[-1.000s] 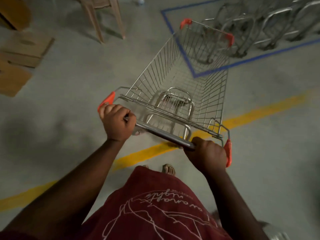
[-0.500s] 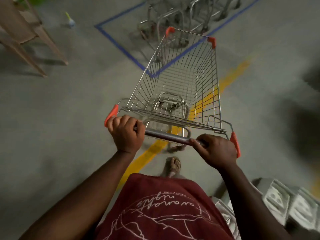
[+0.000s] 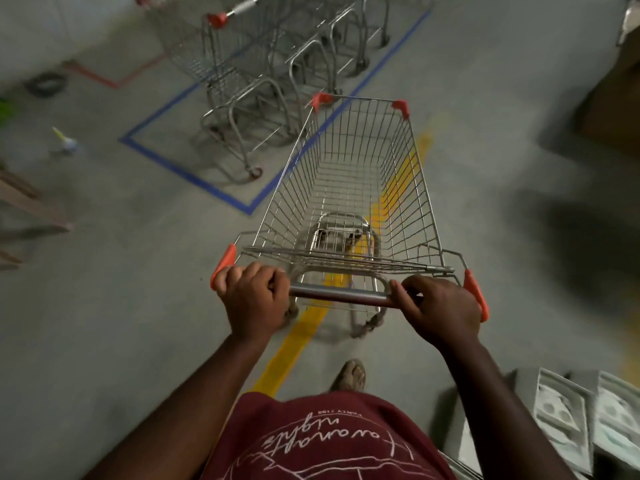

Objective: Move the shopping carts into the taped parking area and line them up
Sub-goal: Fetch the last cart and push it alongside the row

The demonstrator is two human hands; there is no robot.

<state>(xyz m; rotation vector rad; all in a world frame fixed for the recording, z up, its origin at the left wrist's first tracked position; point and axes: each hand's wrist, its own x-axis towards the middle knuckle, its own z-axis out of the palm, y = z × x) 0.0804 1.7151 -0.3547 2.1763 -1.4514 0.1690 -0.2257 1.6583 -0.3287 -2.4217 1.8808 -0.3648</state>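
Observation:
A wire shopping cart (image 3: 349,188) with orange corner caps stands in front of me over a yellow floor line (image 3: 298,337). My left hand (image 3: 254,299) grips the left end of its metal handle bar (image 3: 341,295). My right hand (image 3: 441,311) grips the right end. The basket is empty. Its front left corner overlaps the blue tape (image 3: 194,176) that outlines the parking area. Inside that outline, several other carts (image 3: 273,74) stand nested in a row.
A brown box (image 3: 609,105) sits at the far right. White moulded packing pieces (image 3: 585,420) lie at the lower right. Wooden furniture legs (image 3: 31,206) show at the left edge, with a small bottle (image 3: 65,142) and a red floor line (image 3: 114,79) beyond.
The cart has swung round to the right and rolled along the taped area's side. The parked carts now lie ahead on the left. Both hands have kept their grip on the handle.

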